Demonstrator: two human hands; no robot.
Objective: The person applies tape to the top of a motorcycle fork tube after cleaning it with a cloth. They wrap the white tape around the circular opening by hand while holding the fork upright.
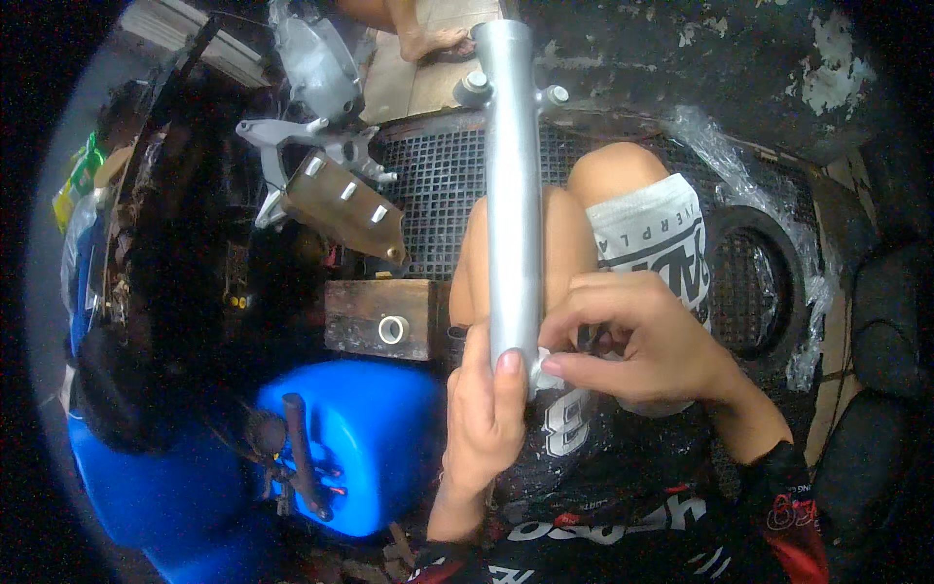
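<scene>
A silver motorcycle fork tube point(516, 195) stands lengthwise in front of me, its far end pointing away. Two mounting lugs stick out near that end. My left hand point(482, 419) is wrapped around the near end, with the thumb lying on top of the metal. On the tube's right side, by that thumb, my right hand point(652, 341) pinches a small crumpled white scrap point(538, 370) against the near end. Whether the scrap is cloth or paper I cannot tell.
Left of the tube lies a wooden block point(365, 307) with a white ring point(393, 330), behind a blue plastic container point(379, 428). Grey metal brackets point(336, 200) rest beyond on black grating point(428, 195). A black tyre point(715, 263) lies right. Someone's bare foot point(428, 44) shows far ahead.
</scene>
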